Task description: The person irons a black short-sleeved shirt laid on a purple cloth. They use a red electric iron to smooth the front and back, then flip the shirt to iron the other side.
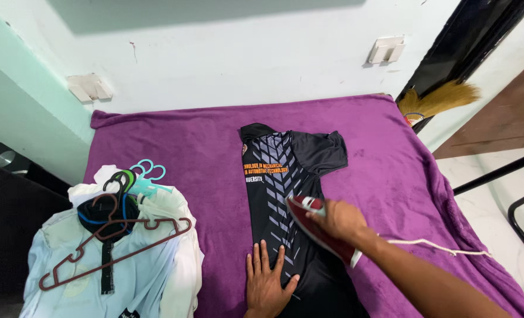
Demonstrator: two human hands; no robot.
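Here the black shirt [285,194] lay folded lengthwise on the purple blanket [197,147], near its middle. The left hand [267,281] pressed flat on the shirt's near part, fingers spread apart. The right hand [340,221] was clamped on a red iron [315,227] resting on the shirt. Hangers [117,227] topped clothes at left.

Shirt [291,194] on blanket [203,147]; iron [318,227] on shirt; hangers [111,235] left.
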